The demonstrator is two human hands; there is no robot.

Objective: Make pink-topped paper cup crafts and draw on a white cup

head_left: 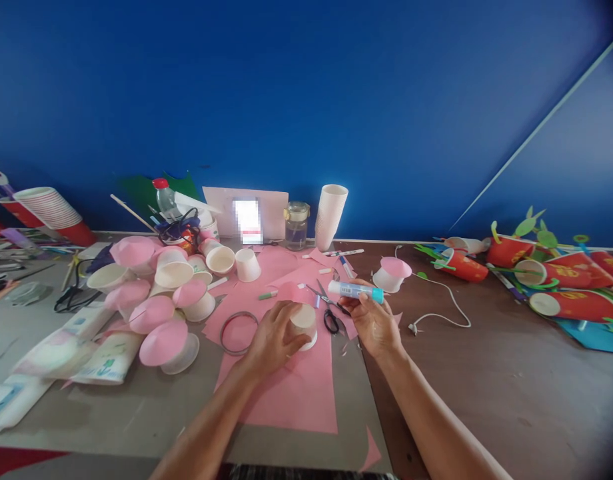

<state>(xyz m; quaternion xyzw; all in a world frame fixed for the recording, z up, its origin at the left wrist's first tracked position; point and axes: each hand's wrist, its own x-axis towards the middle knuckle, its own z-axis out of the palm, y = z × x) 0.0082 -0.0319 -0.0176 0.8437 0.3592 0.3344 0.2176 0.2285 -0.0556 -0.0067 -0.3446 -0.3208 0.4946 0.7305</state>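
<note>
- My left hand point(272, 337) gripped a little white cup point(304, 325) on the pink paper point(291, 387).
- My right hand point(374, 323) squeezed a glue stick point(355, 290), just right of the cup.

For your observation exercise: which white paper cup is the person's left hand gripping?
The upturned cup on the pink paper, under the left hand; others sit untouched.
</note>
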